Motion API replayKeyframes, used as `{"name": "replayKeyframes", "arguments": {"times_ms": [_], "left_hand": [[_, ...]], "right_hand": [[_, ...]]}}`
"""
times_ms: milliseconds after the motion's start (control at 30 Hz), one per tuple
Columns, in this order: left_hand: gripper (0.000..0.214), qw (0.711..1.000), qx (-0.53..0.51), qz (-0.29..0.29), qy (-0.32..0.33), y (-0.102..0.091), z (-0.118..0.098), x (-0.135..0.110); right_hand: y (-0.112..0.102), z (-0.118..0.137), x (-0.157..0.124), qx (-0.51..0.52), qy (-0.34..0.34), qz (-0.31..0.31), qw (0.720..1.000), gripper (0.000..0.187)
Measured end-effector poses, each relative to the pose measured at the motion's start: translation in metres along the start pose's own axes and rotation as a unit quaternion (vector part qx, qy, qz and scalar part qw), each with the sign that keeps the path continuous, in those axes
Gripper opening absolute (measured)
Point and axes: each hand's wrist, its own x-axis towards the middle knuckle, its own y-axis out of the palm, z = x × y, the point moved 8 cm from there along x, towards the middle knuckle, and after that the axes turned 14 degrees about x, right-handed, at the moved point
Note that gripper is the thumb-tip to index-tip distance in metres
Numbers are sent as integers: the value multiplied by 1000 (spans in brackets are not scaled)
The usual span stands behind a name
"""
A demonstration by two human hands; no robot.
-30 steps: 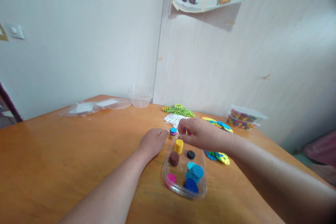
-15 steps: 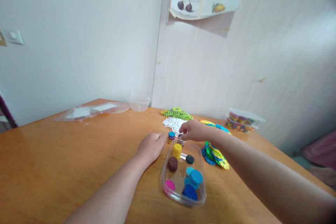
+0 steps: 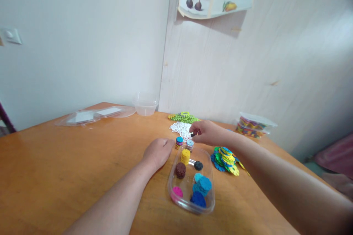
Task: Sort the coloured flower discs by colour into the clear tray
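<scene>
My right hand pinches a small black disc above the far end of a clear plastic tray. My left hand rests curled on the table, its inner fingers hidden, beside a short stack of blue, purple and yellow discs. Next to that stack is a pale blue-topped stack. Inside the tray are notched discs: a yellow stack, a brown stack, black discs, light blue discs, dark blue discs and pink discs.
Yellow, green and blue discs lie piled right of the tray. Farther back are white lattice pieces and green pieces. A clear bowl, flat lids and lidded boxes stand along the table's far side.
My right hand has moved slightly up and right, uncovering the pale blue-topped stack; the black disc now shows in its fingers. My left hand has stayed beside its stack.
</scene>
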Motion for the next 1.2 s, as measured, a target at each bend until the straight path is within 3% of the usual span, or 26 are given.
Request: {"name": "replayKeyframes", "arguments": {"times_ms": [200,333,800,1033,1200], "left_hand": [[47,1000,8,2,-3,-1,0,1],[48,1000,8,-7,17,-2,-3,1],[49,1000,8,-4,14,-1,-2,1],[47,1000,11,-6,21,-1,-1,0],[49,1000,7,-6,26,0,-1,1]], "right_hand": [[1,44,-41,1,-94,55,994,22],[9,53,-57,-60,-128,89,986,26],[38,48,-50,-266,-53,184,945,32],[44,51,-46,-305,-33,211,928,29],[46,49,-46,-302,-36,198,932,30]]}}
